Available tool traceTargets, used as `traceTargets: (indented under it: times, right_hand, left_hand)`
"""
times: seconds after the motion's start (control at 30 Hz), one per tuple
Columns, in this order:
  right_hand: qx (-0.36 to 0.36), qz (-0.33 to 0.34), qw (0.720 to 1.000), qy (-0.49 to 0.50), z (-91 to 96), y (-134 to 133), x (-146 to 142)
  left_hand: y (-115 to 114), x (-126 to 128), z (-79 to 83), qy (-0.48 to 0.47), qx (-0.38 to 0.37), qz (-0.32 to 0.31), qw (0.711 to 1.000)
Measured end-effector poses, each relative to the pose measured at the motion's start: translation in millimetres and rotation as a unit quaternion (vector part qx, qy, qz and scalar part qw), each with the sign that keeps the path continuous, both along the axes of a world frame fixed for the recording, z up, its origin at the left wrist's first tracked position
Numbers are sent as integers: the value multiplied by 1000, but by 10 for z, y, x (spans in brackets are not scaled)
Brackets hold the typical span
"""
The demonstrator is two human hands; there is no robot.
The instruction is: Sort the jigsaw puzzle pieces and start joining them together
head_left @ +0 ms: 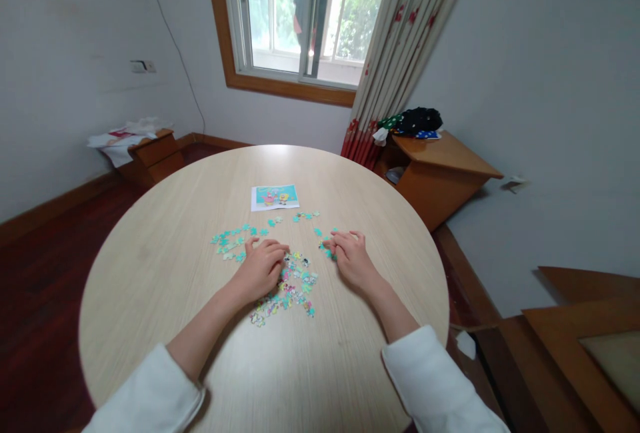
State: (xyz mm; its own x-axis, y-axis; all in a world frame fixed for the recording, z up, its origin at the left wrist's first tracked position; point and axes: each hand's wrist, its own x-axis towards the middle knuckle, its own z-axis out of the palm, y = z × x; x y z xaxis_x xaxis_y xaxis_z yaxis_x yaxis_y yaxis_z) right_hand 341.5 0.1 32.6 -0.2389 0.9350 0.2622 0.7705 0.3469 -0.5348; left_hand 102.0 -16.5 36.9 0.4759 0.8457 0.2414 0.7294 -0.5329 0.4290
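My left hand (pixel 263 266) rests palm down on the round wooden table (pixel 165 273), fingers curled onto the edge of a heap of colourful puzzle pieces (pixel 290 286). My right hand (pixel 350 256) lies to the right of that heap, fingertips pressed together on small teal pieces (pixel 327 251). More teal pieces (pixel 230 243) are scattered left of my left hand, and a few (pixel 305 216) lie farther back. A printed reference picture (pixel 275 196) lies flat beyond the pieces. Whether either hand pinches a piece is hidden.
A low wooden cabinet (pixel 440 173) with dark clothes on it stands at the right behind the table, beside a curtain (pixel 400 53). Another small cabinet (pixel 150 153) with papers stands at the left wall. A wooden chair frame (pixel 575 340) is at the lower right.
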Motion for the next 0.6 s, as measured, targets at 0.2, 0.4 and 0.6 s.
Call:
traceTargets:
  times: [0.2,0.4,0.6]
  right_hand:
    - [-26,128,991,27,36,-129,-152]
    - [-6,-66,988,139,-14,-72,185]
    - [-26,-50,991,118,-105,-87,234]
  left_hand:
    - [-7,-1,10,-3,-3,7,1000]
    - [6,-16,-18,-8,-5,12,1000]
    - [6,-16,-47,8,-33,-6,999]
